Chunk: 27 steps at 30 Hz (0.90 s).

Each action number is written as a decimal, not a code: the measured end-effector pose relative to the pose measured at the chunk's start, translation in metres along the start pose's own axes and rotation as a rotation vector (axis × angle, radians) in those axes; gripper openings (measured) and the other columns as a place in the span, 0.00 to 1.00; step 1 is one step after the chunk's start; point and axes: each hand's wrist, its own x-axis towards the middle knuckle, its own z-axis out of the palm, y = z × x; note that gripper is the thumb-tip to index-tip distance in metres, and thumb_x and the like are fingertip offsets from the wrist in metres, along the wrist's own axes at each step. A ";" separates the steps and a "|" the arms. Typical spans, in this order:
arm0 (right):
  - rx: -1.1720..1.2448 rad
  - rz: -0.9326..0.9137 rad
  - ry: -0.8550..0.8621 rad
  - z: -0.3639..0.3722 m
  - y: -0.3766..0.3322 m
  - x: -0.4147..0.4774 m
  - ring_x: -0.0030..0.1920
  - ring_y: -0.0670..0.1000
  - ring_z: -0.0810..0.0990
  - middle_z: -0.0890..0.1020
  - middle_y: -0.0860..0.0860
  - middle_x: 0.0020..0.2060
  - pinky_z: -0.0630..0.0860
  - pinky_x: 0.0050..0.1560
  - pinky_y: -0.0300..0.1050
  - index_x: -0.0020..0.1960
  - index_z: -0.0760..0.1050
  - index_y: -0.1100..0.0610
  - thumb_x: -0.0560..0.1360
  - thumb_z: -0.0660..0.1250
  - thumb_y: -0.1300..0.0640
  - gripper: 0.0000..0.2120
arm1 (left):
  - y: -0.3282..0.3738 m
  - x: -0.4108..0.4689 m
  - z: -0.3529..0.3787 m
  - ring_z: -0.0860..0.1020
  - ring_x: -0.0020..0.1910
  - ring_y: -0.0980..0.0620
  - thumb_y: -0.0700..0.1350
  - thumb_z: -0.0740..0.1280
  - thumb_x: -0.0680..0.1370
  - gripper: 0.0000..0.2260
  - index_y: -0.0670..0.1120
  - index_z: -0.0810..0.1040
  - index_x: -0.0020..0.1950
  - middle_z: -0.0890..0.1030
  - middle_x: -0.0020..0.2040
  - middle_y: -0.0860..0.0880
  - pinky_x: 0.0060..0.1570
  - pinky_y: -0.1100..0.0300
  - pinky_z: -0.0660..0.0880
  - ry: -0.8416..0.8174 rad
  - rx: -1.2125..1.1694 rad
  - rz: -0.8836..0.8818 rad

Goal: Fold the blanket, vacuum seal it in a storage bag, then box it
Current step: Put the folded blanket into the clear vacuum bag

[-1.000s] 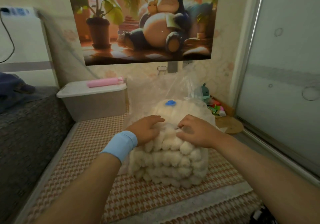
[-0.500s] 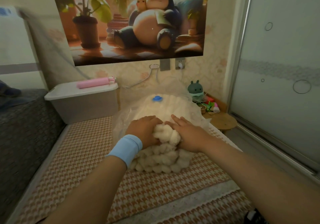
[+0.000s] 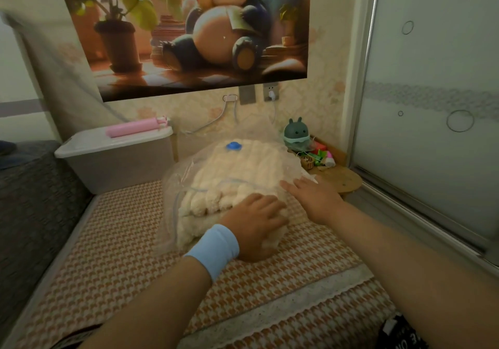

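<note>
- While the folded blanket (image 3: 208, 202) lay mostly inside the bag (image 3: 172, 186), the bag's mouth gaped; sealing, vacuuming and boxing were left.
- Left hand (image 3: 253, 227) pressed the blanket, fingers relaxed; right hand (image 3: 313, 200) lay flat, fingers straight.

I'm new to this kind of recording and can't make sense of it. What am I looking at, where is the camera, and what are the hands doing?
No machine here: the picture comes from a wide-angle camera worn on a person's head, looking down at their own bare hands. On a patterned mat lies a clear storage bag with a blue valve; a fluffy cream blanket sits mostly inside it. The left hand, wearing a blue wristband, presses on the blanket's near end. The right hand lays straight fingers on the bag's side. Neither grips anything. Behind stands a lidded grey box with a pink pump on top.
</note>
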 end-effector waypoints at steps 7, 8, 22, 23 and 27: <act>-0.048 0.030 0.139 0.003 -0.002 -0.005 0.58 0.58 0.80 0.82 0.55 0.56 0.68 0.61 0.47 0.73 0.66 0.56 0.83 0.57 0.53 0.20 | 0.002 0.020 0.024 0.63 0.73 0.39 0.53 0.73 0.69 0.29 0.57 0.72 0.70 0.66 0.75 0.44 0.71 0.43 0.60 -0.344 0.288 0.045; -0.092 0.006 0.160 0.002 -0.002 -0.005 0.57 0.58 0.80 0.82 0.54 0.54 0.67 0.63 0.49 0.71 0.68 0.54 0.82 0.57 0.55 0.18 | 0.001 0.025 0.027 0.67 0.71 0.40 0.53 0.74 0.67 0.27 0.58 0.75 0.67 0.70 0.72 0.44 0.69 0.45 0.64 -0.341 0.305 0.062; -0.084 0.168 0.123 -0.015 0.012 -0.022 0.60 0.57 0.77 0.79 0.53 0.59 0.66 0.62 0.55 0.70 0.67 0.52 0.77 0.64 0.54 0.22 | -0.007 0.074 0.065 0.50 0.78 0.41 0.49 0.66 0.78 0.31 0.52 0.56 0.79 0.52 0.80 0.43 0.75 0.43 0.43 -0.138 0.117 -0.114; -0.053 0.172 0.163 -0.012 0.010 -0.019 0.64 0.58 0.74 0.75 0.54 0.65 0.65 0.65 0.58 0.75 0.62 0.52 0.76 0.65 0.50 0.29 | -0.006 0.067 0.066 0.57 0.77 0.40 0.48 0.68 0.76 0.29 0.52 0.63 0.76 0.59 0.78 0.43 0.74 0.43 0.49 -0.073 0.114 -0.068; 0.031 0.014 0.539 -0.016 -0.017 -0.013 0.66 0.62 0.73 0.73 0.60 0.69 0.71 0.63 0.60 0.73 0.69 0.57 0.72 0.69 0.51 0.31 | -0.007 0.026 0.065 0.74 0.66 0.42 0.42 0.72 0.72 0.21 0.47 0.78 0.65 0.77 0.66 0.43 0.65 0.47 0.71 0.178 -0.027 -0.016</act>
